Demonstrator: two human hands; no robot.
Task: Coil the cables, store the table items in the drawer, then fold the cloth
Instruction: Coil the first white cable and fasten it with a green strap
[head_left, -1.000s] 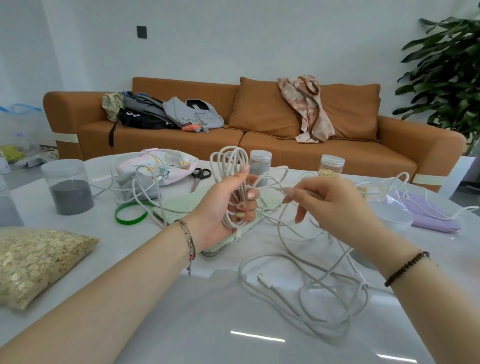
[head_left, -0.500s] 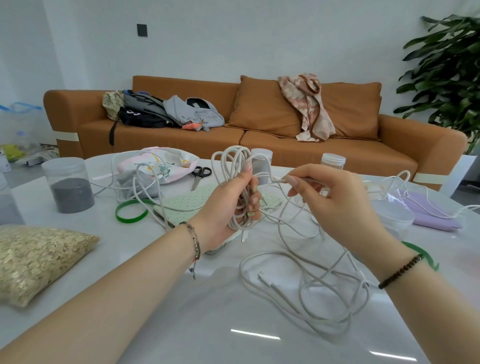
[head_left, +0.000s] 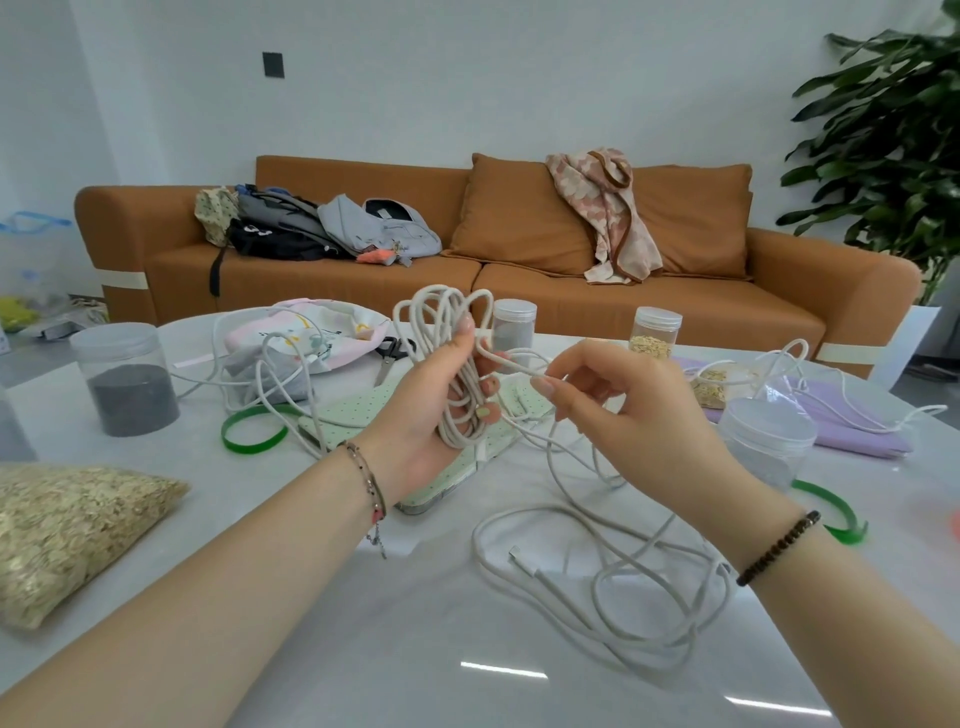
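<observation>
As left hand (head_left: 415, 421) grips cable (head_left: 441, 322), right hand (head_left: 628, 415) pinches.

Waiting in the background.
Showing an orange sofa (head_left: 623, 306) against the white wall (head_left: 519, 78), carrying heaped bags (head_left: 291, 228) on its left seat, neighbouring a leafy plant (head_left: 893, 156) at right.

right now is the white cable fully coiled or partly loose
Partly coiled. The left hand grips a bundle of cable loops, the right hand pinches a strand, and slack lies loose on the table.
</observation>
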